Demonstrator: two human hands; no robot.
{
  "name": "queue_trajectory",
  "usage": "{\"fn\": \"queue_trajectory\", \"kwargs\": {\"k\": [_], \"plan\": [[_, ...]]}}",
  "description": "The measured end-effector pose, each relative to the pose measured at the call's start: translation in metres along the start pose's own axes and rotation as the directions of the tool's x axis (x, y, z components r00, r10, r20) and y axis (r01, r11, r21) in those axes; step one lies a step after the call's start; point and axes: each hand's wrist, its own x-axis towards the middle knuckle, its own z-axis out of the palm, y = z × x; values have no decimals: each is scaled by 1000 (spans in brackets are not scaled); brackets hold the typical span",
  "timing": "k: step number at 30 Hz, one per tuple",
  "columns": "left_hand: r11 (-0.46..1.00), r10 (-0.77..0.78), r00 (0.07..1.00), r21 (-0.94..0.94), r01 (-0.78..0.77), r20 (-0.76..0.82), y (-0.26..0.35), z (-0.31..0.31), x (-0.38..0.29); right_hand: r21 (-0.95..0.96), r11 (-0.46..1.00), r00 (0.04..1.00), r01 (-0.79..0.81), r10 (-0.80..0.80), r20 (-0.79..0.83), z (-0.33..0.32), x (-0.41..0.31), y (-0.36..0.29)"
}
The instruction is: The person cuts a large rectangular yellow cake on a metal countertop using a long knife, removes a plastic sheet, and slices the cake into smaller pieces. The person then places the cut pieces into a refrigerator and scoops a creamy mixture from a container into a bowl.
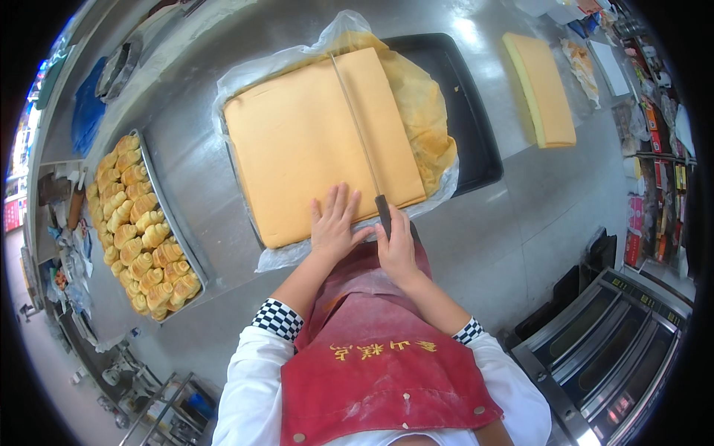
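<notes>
A large sheet of sponge cake (290, 156) lies before me on pale, crumpled baking paper (429, 122), over part of a black baking tray (479, 134). My right hand (399, 245) grips the dark handle of a long cake knife (355, 122). The thin blade lies lengthwise across the top of the cake, right of its middle; whether it has cut in cannot be told. Flat on the cake's near edge, left of the handle, rests my left hand (336, 220) with fingers spread. Its thumb points towards the knife handle.
On the left of the steel worktable (184, 122) stands a tray of golden bread rolls (139, 223). A cut strip of sponge cake (540, 92) lies at the far right, beside soiled paper (581, 67). A deck oven (608, 345) stands at the lower right, near packed shelves (658, 167).
</notes>
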Motion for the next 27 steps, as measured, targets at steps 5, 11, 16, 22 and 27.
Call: {"fn": "queue_trajectory", "kwargs": {"k": [5,11,16,22,27], "plan": [[1000,-17,999,25,16,49,0,-1,1,-84,994,997,72,-74,-24,15,-3,3],[998,-13,999,64,10,52,1,1,2,-144,985,992,90,-101,-72,20,-1,18],[996,-11,999,89,7,53,0,1,2,-130,987,991,94,-104,-78,18,0,21],[997,-19,999,76,15,48,2,2,3,-120,991,996,56,-64,-68,19,2,20],[999,-25,998,46,23,55,2,2,4,-123,992,997,37,-45,-62,20,2,20]]}}
